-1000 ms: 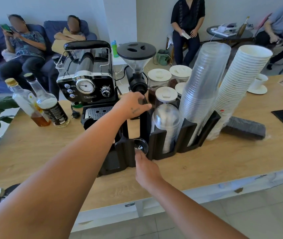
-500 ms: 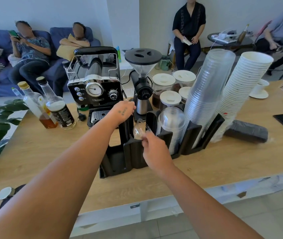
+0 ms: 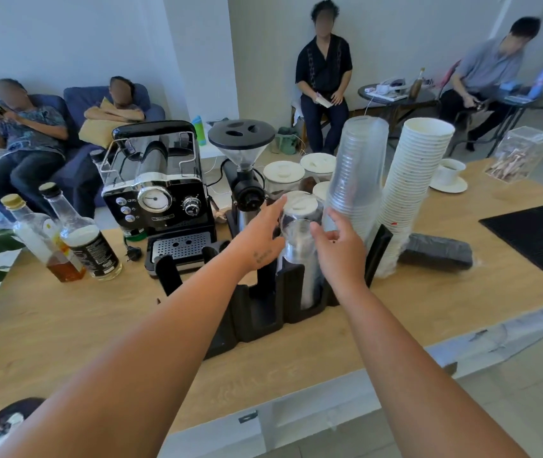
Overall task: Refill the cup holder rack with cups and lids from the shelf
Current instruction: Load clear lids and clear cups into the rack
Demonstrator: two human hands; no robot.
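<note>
On the wooden counter (image 3: 65, 325), the black cup holder rack (image 3: 256, 315) is standing in front of the espresso machine (image 3: 157, 200) and coffee grinder (image 3: 243, 170). The stack of clear dome lids (image 3: 299, 256) is sitting upright in a middle slot. The left hand (image 3: 260, 233) is reaching to the stack's left side, fingers straight and spread. The right hand (image 3: 339, 249) is flanking its right side, fingers loosely bent; whether it is gripping a lid cannot be told. Clear plastic cups (image 3: 356, 173) and white paper cups (image 3: 412, 180) are leaning in the slots alongside.
</note>
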